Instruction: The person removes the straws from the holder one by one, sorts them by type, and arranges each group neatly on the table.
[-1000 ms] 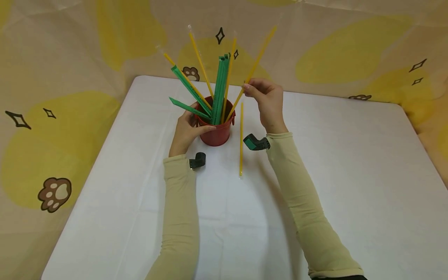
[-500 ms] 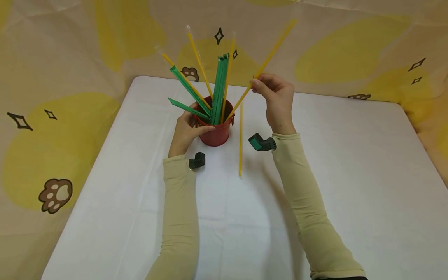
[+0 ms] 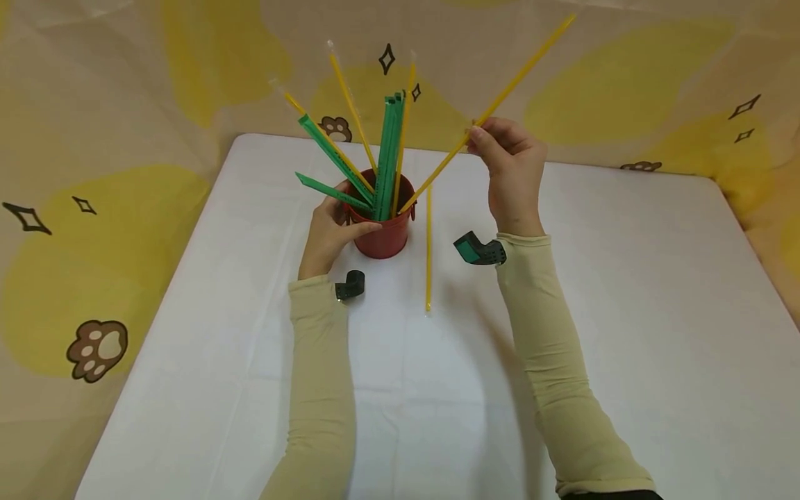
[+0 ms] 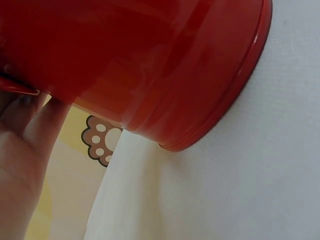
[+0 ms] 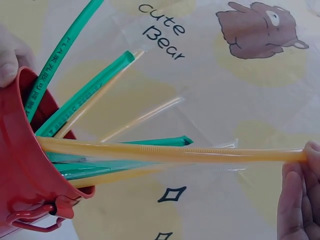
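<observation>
The right hand (image 3: 514,167) has moved up and away from the bucket, and more of the yellow straw (image 3: 525,71) shows now. It pinches that straw with its thumb and fingers, up past the middle. The straw slants down to the left of this hand, and its low end is in the mouth of the red bucket (image 3: 382,243). So the straw looks to be coming out, but I can't tell how much is hidden. The left hand (image 3: 326,232) is just left of the bucket and grips its rim, so the bucket stays put. Green straws (image 3: 387,160) stick up between the hands. A loose straw (image 3: 428,257) lies in front of the right hand, a bit left, just beside the bucket. The table (image 3: 625,312) ends close behind the right hand, where the wall cloth (image 3: 625,90) hangs. The widest room to move seems to be right of that hand, and nearer the person.
</observation>
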The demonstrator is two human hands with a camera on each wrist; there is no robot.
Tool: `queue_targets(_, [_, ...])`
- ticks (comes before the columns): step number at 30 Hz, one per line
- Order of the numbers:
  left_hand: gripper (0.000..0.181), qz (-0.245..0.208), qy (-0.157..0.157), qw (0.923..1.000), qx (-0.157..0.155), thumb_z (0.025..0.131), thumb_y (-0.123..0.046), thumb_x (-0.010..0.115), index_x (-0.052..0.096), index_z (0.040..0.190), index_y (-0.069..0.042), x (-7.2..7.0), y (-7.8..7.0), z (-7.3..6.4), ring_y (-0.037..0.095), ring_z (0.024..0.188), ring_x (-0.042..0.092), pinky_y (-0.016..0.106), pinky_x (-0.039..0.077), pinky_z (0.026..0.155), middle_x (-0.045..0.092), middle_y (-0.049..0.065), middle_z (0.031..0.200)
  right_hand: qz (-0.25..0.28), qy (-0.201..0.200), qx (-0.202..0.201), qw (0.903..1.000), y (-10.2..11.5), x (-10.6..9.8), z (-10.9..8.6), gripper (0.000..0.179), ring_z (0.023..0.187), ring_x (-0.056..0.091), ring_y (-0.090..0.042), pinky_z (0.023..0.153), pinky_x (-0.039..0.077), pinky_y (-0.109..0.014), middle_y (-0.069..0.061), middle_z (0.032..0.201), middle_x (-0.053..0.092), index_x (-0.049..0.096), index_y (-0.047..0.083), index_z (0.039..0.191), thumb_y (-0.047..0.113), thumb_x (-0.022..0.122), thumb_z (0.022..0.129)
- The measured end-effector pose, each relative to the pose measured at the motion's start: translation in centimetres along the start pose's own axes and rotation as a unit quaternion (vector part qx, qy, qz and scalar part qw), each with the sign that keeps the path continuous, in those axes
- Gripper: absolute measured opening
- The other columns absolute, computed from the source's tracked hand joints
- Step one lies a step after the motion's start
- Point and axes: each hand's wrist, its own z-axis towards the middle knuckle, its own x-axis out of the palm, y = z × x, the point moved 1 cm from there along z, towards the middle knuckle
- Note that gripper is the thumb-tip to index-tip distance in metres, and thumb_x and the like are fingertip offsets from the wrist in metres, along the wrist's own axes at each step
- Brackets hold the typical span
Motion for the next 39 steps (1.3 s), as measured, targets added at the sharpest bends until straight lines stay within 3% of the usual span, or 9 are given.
queue_targets(11, [0.073, -0.003, 0.002, 1.0000, 0.004, 0.073, -0.003, 0.080, 0.048, 0.138, -0.009, 0.0, 0.2, 0.1, 0.019, 0.116, 0.050, 0.031, 0.041, 0.100, 0.054, 0.009, 0.132, 0.048, -0.020, 0.000, 0.9986, 1.0, -0.5, -0.2, 0.006, 0.065, 0.059, -0.022, 0.069, 0.054, -0.027, -0.015, 0.078, 0.064, 0.067, -0.008, 0.080, -0.014, 0.065, 0.080])
queue_targets(18, [0.071, -0.001, 0.003, 1.0000, 0.008, 0.075, -0.003, 0.078, 0.047, 0.138, -0.009, 0.1, 0.2, 0.1, 0.019, 0.121, 0.049, 0.032, 0.039, 0.103, 0.053, 0.007, 0.133, 0.094, -0.010, 0.030, 0.9951, 1.5, -1.0, -0.6, 0.003, 0.066, 0.057, -0.024, 0.069, 0.053, -0.031, -0.017, 0.080, 0.063, 0.065, -0.012, 0.082, -0.014, 0.065, 0.080])
queue_targets(24, [0.072, 0.002, 0.001, 1.0000, 0.001, 0.074, -0.003, 0.079, 0.047, 0.139, -0.010, 0.1, 0.2, 0.0, 0.019, 0.117, 0.049, 0.030, 0.041, 0.099, 0.053, 0.008, 0.133, 0.092, 0.000, 0.043, 0.9948, 1.5, -1.4, -0.9, 0.006, 0.064, 0.057, -0.025, 0.067, 0.053, -0.030, -0.017, 0.079, 0.064, 0.065, -0.012, 0.080, -0.011, 0.070, 0.077])
queue_targets(31, [0.073, 0.008, -0.004, 1.0000, -0.004, 0.074, -0.004, 0.080, 0.047, 0.138, -0.010, 0.1, 0.0, -0.1, 0.019, 0.101, 0.049, 0.024, 0.042, 0.082, 0.056, 0.009, 0.129, 0.062, 0.008, 0.063, 0.9961, 1.0, -2.3, -1.2, 0.003, 0.065, 0.060, -0.023, 0.066, 0.053, -0.028, -0.016, 0.077, 0.066, 0.067, -0.010, 0.078, -0.013, 0.068, 0.078])
queue_targets(39, [0.073, -0.004, 0.002, 1.0000, -0.003, 0.073, -0.002, 0.080, 0.047, 0.138, -0.008, 0.1, 0.0, -0.1, 0.019, 0.115, 0.050, 0.029, 0.042, 0.098, 0.054, 0.009, 0.132, 0.024, 0.021, 0.091, 0.9954, 0.3, -3.5, -1.6, 0.006, 0.067, 0.061, -0.022, 0.066, 0.054, -0.027, -0.015, 0.077, 0.067, 0.067, -0.008, 0.077, -0.012, 0.066, 0.081])
